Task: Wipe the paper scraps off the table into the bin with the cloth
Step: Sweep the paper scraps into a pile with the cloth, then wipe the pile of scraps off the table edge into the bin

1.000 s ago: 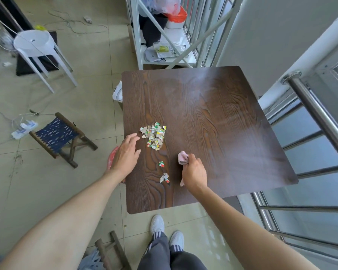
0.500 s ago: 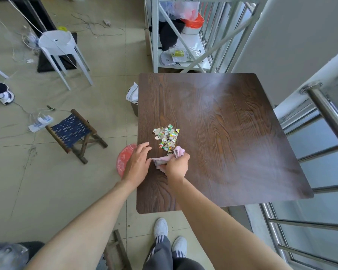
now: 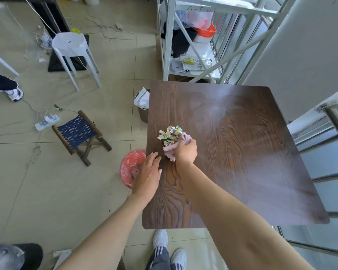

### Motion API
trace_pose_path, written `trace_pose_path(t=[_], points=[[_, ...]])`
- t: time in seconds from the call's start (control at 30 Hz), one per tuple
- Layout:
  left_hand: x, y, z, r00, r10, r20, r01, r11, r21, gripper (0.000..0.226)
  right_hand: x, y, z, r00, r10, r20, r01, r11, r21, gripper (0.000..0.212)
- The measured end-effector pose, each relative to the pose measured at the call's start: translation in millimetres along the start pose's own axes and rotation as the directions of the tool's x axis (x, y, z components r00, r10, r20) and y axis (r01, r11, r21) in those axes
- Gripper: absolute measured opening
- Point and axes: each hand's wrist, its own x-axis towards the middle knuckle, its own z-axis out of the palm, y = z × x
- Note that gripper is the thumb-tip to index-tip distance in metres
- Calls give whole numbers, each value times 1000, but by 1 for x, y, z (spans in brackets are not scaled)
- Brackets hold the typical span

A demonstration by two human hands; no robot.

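Note:
A heap of coloured paper scraps (image 3: 171, 134) lies near the left edge of the dark wooden table (image 3: 242, 152). My right hand (image 3: 185, 152) is shut on a crumpled pink cloth (image 3: 170, 151), which touches the near side of the heap. My left hand (image 3: 148, 174) lies flat with fingers apart at the table's left edge, holding nothing. On the floor under that edge stands a red bin (image 3: 130, 168), partly hidden by my left hand and the table.
A grey bin with a white bag (image 3: 141, 106) stands at the table's far left corner. A folding stool with a blue seat (image 3: 79, 133) and a white stool (image 3: 70, 47) stand to the left. A metal rack (image 3: 193, 41) is behind; a railing (image 3: 336, 121) runs on the right.
My right hand has swept the cloth left and forward, from the loose scraps near the front up against the main heap, gathering them. My left hand stays at the table's left edge.

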Motion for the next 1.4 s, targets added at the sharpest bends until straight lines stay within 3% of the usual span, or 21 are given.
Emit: trace_pose_path(t=[0.13, 0.2, 0.4, 0.73, 0.93, 1.1, 1.17, 1.27, 1.4], points=[[-3, 6, 4, 999, 41, 13, -42, 989, 139, 49, 24, -1, -30, 976, -112, -189, 88, 988, -128, 28], [-3, 6, 5, 999, 38, 33, -43, 985, 170, 51, 42, -3, -41, 966, -160, -202, 113, 968, -224, 28], [-1, 4, 9, 997, 57, 56, -68, 969, 237, 53, 68, -11, -32, 986, -165, 30, 162, 882, -443, 40], [-2, 4, 14, 996, 84, -7, -79, 963, 259, 54, 73, -26, 22, 888, -372, 271, 460, 732, -503, 45], [-1, 3, 16, 994, 99, -44, -82, 955, 287, 55, 70, -32, 44, 761, -448, 470, 647, 581, -494, 45], [0, 1, 17, 996, 87, -32, -74, 955, 286, 57, 66, -38, 52, 563, -482, 671, 826, 362, -433, 44], [0, 1, 16, 997, 79, -24, -70, 959, 274, 57, 66, -40, 48, 515, -499, 698, 857, 306, -414, 41], [-1, 1, 12, 998, 55, -5, -52, 962, 269, 57, 64, -37, 33, 563, -598, 570, 825, 379, -418, 35], [-4, 2, 9, 999, 40, 10, -41, 970, 240, 54, 58, -19, 6, 794, -526, 304, 603, 622, -499, 33]])
